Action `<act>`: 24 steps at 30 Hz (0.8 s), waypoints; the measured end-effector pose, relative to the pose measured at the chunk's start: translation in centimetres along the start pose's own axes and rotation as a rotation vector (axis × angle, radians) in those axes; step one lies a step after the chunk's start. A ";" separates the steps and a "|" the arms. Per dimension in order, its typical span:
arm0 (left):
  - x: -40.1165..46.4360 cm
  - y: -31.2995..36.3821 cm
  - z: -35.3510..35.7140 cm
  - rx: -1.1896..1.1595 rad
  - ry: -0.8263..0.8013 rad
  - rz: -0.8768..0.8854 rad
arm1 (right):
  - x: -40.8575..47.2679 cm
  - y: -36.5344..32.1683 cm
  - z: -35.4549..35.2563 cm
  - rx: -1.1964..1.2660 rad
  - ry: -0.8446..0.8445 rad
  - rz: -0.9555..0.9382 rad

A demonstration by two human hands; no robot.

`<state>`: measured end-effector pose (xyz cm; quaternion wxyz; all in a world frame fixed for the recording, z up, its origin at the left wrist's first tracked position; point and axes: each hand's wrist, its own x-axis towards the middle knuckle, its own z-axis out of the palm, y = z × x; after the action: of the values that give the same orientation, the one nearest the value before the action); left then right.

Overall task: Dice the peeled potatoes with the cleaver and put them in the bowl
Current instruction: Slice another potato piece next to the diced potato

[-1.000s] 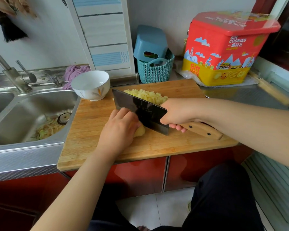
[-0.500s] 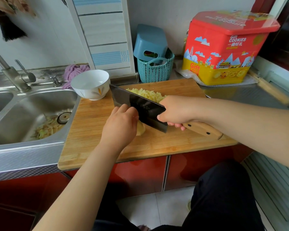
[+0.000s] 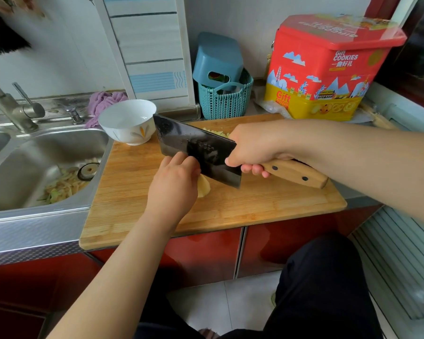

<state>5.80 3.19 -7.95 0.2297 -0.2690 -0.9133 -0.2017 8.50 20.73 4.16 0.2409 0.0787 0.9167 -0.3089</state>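
- The peeled potato (image 3: 203, 187) lies on the wooden cutting board (image 3: 132, 192), near the board's middle; only its pale right end shows, the rest is under the left hand.
- The left hand (image 3: 173, 184) covers the potato from above, its fingers (image 3: 181, 162) curled down over it and their knuckles against the flat of the blade.
- The cleaver (image 3: 198, 149) stands edge-down, its dark blade just beside the exposed end of the potato; whether the edge touches the potato cannot be told.
- The right hand (image 3: 253, 145) grips the cleaver where the blade meets the wooden handle (image 3: 295, 173), fingers wrapped underneath.
- A heap of diced potato (image 3: 217, 132) lies on the board behind the blade, mostly hidden by it.
- The white bowl (image 3: 127, 121) sits at the board's far left corner, near the blade's tip and apart from it.
- Left of the board is a steel sink (image 3: 22, 167) with peelings (image 3: 61, 185) by the drain.
- Behind the board on the surface stand a teal basket (image 3: 224, 101) and a red and yellow cookie tin (image 3: 328, 67).
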 end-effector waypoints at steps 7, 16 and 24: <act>-0.5 -0.1 0.6 -0.013 0.065 -0.021 | 1.1 0.0 2.5 -0.121 0.010 -0.011; -1.2 0.1 1.0 -0.030 0.146 -0.037 | 1.2 1.1 2.8 -0.087 0.015 -0.018; -1.7 0.1 0.9 -0.042 0.172 -0.050 | 0.7 0.8 2.6 -0.043 0.028 -0.037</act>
<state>6.89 3.06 -9.58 0.2966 -0.2327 -0.8922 -0.2488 9.17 19.85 1.63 0.2238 0.0608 0.9278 -0.2924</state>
